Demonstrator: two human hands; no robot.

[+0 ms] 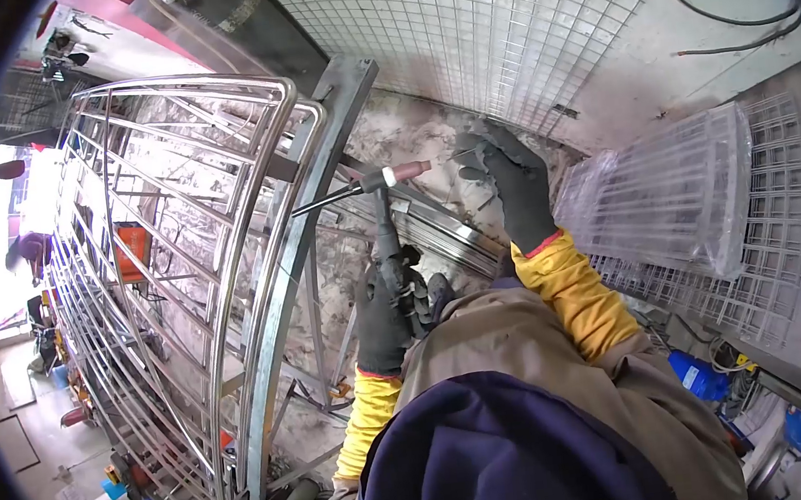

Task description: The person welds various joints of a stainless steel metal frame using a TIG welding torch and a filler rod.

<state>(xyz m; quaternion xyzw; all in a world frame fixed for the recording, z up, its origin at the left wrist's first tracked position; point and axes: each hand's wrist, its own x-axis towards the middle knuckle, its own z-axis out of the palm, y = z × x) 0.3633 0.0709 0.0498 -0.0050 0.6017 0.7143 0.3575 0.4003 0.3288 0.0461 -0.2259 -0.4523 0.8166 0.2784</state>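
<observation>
Black torch [385,222] in left hand [383,315]

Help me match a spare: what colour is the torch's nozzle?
The nozzle is reddish-brown, beside a white ring; see the head view.

Railing [223,308] left, torch [384,217] between, bundle [668,193] right

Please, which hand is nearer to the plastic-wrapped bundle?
Right. In this view, the right hand is close beside the bundle; the left hand is farther off, holding the torch.
</observation>
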